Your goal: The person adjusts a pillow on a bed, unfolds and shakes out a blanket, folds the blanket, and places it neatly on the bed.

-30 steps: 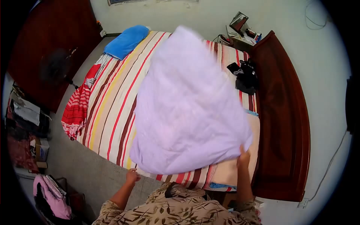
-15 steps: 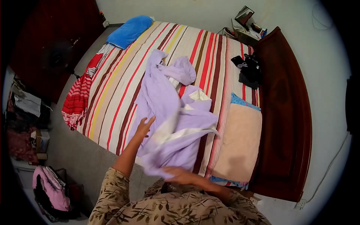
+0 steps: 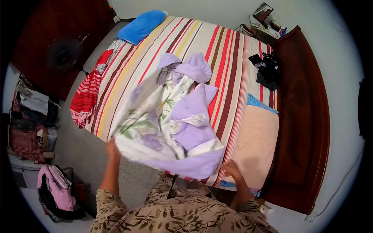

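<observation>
A lilac quilt (image 3: pixel 194 105) with a white, floral-patterned side lies bunched on the striped bed. Its near edge is lifted and stretched between my two hands, and the floral side faces up in the middle. At the quilt's left corner, my left hand (image 3: pixel 113 148) is closed on the edge, out past the bed's near side. My right hand (image 3: pixel 232 170) is closed at the quilt's right edge, beside the peach pillow cover (image 3: pixel 254 136); its fingertips are partly hard to make out. The far end of the quilt stays crumpled mid-bed.
A blue folded cloth (image 3: pixel 142 27) and a red striped cloth (image 3: pixel 85 97) lie along the bed's left side. Dark clothing (image 3: pixel 268 73) and a phone (image 3: pixel 255 59) rest near the wooden headboard (image 3: pixel 301 116). A fan (image 3: pixel 64 54) and piled clothes (image 3: pixel 58 190) stand left.
My left hand has moved left and down, taking hold of the quilt's edge. My right hand has moved right. The near part has opened out, exposing the floral side.
</observation>
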A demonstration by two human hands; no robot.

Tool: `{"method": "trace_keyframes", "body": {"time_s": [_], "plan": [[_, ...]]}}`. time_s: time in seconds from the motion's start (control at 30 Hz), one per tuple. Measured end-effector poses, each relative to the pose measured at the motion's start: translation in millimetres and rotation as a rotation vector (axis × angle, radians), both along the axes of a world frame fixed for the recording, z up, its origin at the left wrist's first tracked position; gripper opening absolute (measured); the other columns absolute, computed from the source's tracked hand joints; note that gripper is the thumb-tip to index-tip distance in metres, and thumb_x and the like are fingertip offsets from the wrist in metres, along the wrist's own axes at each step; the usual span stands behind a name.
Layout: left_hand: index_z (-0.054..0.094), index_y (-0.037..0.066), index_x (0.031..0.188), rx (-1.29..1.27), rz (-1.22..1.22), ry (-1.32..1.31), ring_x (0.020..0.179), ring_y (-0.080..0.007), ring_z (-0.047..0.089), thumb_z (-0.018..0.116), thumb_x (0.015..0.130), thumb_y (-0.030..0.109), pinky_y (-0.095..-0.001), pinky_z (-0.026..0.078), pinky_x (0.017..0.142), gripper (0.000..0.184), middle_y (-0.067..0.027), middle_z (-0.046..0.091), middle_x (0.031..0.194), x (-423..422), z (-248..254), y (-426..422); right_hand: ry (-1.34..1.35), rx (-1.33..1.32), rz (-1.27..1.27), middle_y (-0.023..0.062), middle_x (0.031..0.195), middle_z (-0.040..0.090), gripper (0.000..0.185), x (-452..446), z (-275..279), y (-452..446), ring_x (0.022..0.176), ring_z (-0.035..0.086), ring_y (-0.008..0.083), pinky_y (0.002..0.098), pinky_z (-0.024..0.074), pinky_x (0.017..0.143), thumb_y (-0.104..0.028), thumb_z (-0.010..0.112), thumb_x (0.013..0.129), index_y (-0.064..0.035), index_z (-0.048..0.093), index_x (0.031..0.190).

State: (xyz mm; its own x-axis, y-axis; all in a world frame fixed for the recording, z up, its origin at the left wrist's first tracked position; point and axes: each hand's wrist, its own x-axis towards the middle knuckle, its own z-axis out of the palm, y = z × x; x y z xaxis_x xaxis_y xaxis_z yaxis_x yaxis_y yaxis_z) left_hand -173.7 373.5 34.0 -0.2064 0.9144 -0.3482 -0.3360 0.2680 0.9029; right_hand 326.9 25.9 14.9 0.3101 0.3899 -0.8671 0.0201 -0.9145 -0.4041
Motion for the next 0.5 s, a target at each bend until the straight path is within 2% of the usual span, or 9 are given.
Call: {"method": "trace_keyframes", "body": {"time_s": [0.1, 0.2, 0.27, 0.33, 0.43, 0.47, 0.5], "plan": [[0.05, -0.006, 0.114, -0.242, 0.155, 0.032, 0.088, -0.0268, 0.061, 0.048, 0.089, 0.017, -0.0379, 0.051, 0.079, 0.034, -0.016, 0.058, 0.105, -90.5, 1.8, -29.2, 0.066, -0.058, -0.011, 0.0167, 0.078, 0.061, 0.046, 10.4, -26.3, -6.7, 0.074, 0.063, 0.0229, 0.0313, 0.0524, 0.068, -0.038, 0.066, 0.079, 0.0025, 0.052, 0.095], [0.049, -0.007, 0.112, -0.33, 0.275, 0.151, 0.089, -0.0283, 0.061, 0.047, 0.089, 0.018, -0.0396, 0.051, 0.08, 0.034, -0.0174, 0.058, 0.104, -163.7, -5.6, -77.2, -0.464, 0.305, 0.055, 0.0247, 0.102, 0.057, 0.065, -5.7, -27.7, 41.0, 0.1, 0.057, 0.033, 0.0347, 0.0464, 0.088, -0.045, 0.067, 0.076, 0.0055, 0.047, 0.113], [0.049, -0.007, 0.11, -0.432, 0.344, 0.302, 0.089, -0.0283, 0.061, 0.048, 0.088, 0.017, -0.0398, 0.05, 0.08, 0.033, -0.0172, 0.058, 0.102, -215.1, -28.9, -95.8, -0.332, 0.277, -0.162, 0.0289, 0.13, 0.039, 0.093, -21.3, -67.5, 92.9, 0.124, 0.039, 0.0335, 0.0345, 0.0343, 0.1, -0.05, 0.07, 0.071, 0.0066, 0.029, 0.133], [0.05, -0.006, 0.109, -0.467, 0.273, 0.319, 0.088, -0.0278, 0.06, 0.049, 0.087, 0.016, -0.0398, 0.05, 0.079, 0.031, -0.0162, 0.058, 0.101, -257.6, -43.7, -106.1, -0.201, 0.183, -0.248, 0.0288, 0.14, 0.024, 0.113, -52.6, -72.5, 152.8, 0.131, 0.029, 0.0331, 0.0342, 0.0303, 0.104, -0.053, 0.073, 0.065, 0.0049, 0.011, 0.14], [0.05, -0.006, 0.108, -0.584, 0.223, 0.314, 0.087, -0.0272, 0.06, 0.05, 0.086, 0.014, -0.0397, 0.051, 0.077, 0.03, -0.0154, 0.058, 0.099, -295.3, -52.7, -102.0, -0.569, 0.019, -0.09, 0.0293, 0.137, 0.029, 0.116, -123.8, -39.9, 236.6, 0.128, 0.032, 0.0358, 0.0372, 0.032, 0.103, -0.057, 0.075, 0.059, 0.0065, 0.017, 0.138], [0.051, -0.005, 0.107, -0.566, 0.226, 0.301, 0.086, -0.027, 0.061, 0.05, 0.086, 0.014, -0.0396, 0.051, 0.077, 0.029, -0.0152, 0.059, 0.098, -303.7, -48.7, -94.8, -0.618, -0.089, -0.087, 0.0278, 0.135, 0.032, 0.119, -141.7, -33.8, 262.1, 0.123, 0.038, 0.0379, 0.0394, 0.0362, 0.099, -0.058, 0.076, 0.055, 0.0074, 0.019, 0.136], [0.051, -0.005, 0.107, -0.549, 0.229, 0.292, 0.085, -0.0267, 0.061, 0.051, 0.086, 0.014, -0.0396, 0.051, 0.076, 0.029, -0.0149, 0.059, 0.097, -301.4, -27.0, -89.7, -0.65, -0.051, -0.089, 0.0273, 0.13, 0.039, 0.112, -149.2, -57.8, 271.0, 0.116, 0.044, 0.037, 0.0397, 0.0395, 0.095, -0.053, 0.077, 0.056, 0.0069, 0.023, 0.135]]}}
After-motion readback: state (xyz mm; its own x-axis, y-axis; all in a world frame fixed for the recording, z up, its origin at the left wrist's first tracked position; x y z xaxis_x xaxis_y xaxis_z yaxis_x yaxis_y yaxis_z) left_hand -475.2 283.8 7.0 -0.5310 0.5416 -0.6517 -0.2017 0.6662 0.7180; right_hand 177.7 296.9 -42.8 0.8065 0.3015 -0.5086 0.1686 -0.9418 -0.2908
